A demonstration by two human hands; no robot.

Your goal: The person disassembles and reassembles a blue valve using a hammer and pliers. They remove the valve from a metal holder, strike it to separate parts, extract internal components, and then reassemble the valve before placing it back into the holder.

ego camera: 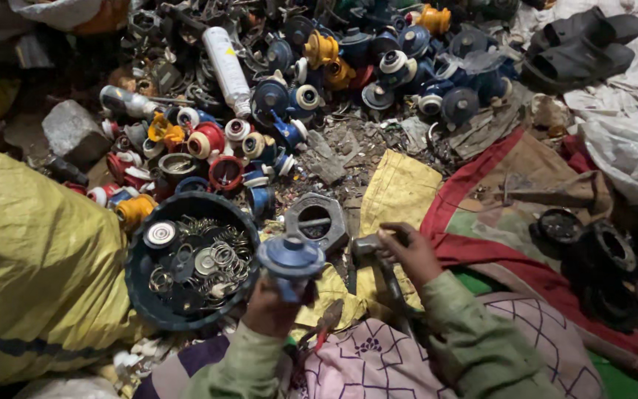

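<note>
My left hand (269, 307) grips a blue gas-regulator part (290, 258) with a round cap, held upright just right of a dark round tub (139, 292). My right hand (407, 251) is closed around the head of a grey metal hammer (371, 246), whose handle runs down towards my lap. A heavy grey hexagonal metal nut (317, 219) lies on the ground just beyond both hands. Both sleeves are pale green.
The tub holds springs, rings and round metal discs. A heap of blue, red and yellow regulator parts (311, 81) covers the ground ahead. A yellow sack (31, 266) bulges at left. Black rubber rings (592, 258) lie on red cloth at right, sandals (577, 44) beyond.
</note>
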